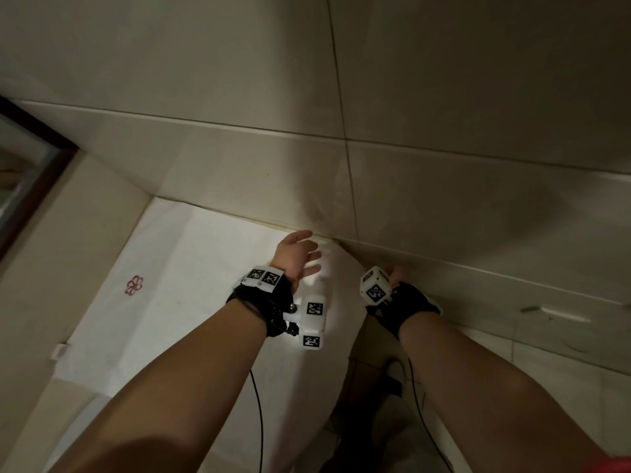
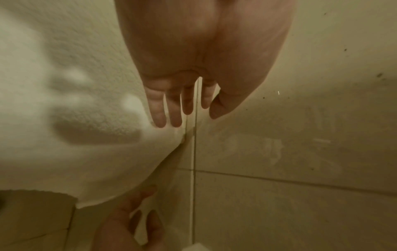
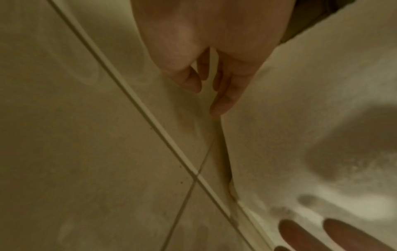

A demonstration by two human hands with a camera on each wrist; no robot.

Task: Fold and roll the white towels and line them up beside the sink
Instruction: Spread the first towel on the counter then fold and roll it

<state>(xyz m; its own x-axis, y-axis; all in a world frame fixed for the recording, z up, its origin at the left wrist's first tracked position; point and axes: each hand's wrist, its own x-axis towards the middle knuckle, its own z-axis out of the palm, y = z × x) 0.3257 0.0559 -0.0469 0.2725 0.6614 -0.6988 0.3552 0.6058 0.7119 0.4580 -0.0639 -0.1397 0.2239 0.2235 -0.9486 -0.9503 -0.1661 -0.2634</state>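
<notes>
A white towel (image 1: 170, 285) with a small red emblem (image 1: 135, 285) lies spread flat on the beige counter (image 1: 51, 268), its far edge along the tiled wall. My left hand (image 1: 300, 254) hovers with straight, spread fingers over the towel's far right corner. The left wrist view shows the left hand (image 2: 178, 110) with its palm down above the terry cloth (image 2: 64, 152). My right hand (image 1: 396, 273) sits just right of that corner, mostly hidden by its wrist camera. In the right wrist view the right hand (image 3: 210, 91) has loose fingers beside the towel's edge (image 3: 300, 101), holding nothing.
The tiled wall (image 1: 409, 165) rises straight behind the towel. A dark-framed mirror (image 1: 34, 165) stands at the far left. A small label (image 1: 59, 351) sticks out at the towel's left edge. Cables (image 1: 259, 421) hang from both wrists. Pale tiles (image 1: 563, 353) lie at the right.
</notes>
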